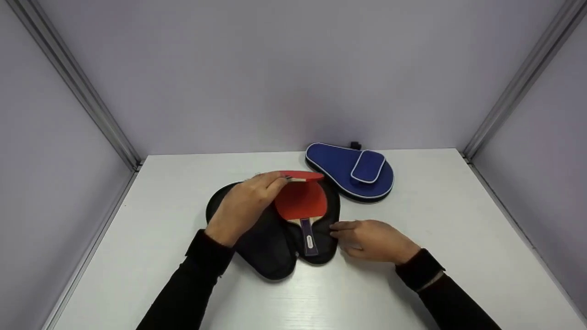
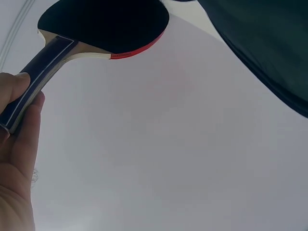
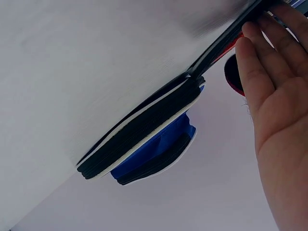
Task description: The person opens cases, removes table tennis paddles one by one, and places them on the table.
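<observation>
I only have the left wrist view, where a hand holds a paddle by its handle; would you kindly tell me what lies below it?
Observer: Below the held paddle, a second paddle lies red face up in an open black case.
Operator: Thank you. What is the other hand doing?
Observer: The right hand touches that case's right edge with straight fingers.
Operator: Is anything else on the table?
Observer: A blue case lies behind the black one, near the far edge of the table.
</observation>
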{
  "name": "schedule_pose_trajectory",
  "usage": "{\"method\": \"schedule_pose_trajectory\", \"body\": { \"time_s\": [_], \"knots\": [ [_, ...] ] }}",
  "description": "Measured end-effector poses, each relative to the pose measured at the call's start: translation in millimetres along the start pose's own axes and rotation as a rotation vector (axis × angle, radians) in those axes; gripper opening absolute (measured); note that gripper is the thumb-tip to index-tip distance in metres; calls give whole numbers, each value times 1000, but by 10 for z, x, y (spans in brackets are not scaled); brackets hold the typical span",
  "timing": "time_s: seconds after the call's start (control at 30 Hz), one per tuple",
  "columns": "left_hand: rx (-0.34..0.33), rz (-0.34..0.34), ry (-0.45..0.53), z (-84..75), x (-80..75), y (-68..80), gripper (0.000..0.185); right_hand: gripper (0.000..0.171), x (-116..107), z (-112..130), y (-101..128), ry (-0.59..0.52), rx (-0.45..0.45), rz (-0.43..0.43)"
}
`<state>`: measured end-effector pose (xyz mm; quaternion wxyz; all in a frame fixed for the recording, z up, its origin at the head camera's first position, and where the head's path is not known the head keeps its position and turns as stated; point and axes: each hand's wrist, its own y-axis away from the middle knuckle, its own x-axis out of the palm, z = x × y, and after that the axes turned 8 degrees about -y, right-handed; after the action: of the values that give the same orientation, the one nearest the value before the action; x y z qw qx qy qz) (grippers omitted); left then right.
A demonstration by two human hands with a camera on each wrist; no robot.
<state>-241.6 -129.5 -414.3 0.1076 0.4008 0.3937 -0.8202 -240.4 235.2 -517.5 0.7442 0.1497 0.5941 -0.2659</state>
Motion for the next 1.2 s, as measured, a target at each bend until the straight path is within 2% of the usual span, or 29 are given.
{"method": "schedule_pose_trajectory", "body": {
  "time_s": [0.3,0.53,0.67,0.77,1.0,1.2],
  "knots": [
    [-159,-79,33,412,-76,187,29,39,6,10,13,-19,20,7],
    [-301,-93,79,805,-96,403,23,37,5,9,10,-28,17,-1],
    [-407,-82,117,1008,-73,543,20,37,6,9,7,-33,12,-8],
    [-461,-65,130,1142,-53,651,21,37,5,11,6,-33,13,-10],
    [-512,-13,105,1409,-6,892,21,36,4,15,10,-35,11,-10],
    [-571,22,89,1560,19,1059,22,36,-10,6,18,-36,7,-3]
  ]
}}
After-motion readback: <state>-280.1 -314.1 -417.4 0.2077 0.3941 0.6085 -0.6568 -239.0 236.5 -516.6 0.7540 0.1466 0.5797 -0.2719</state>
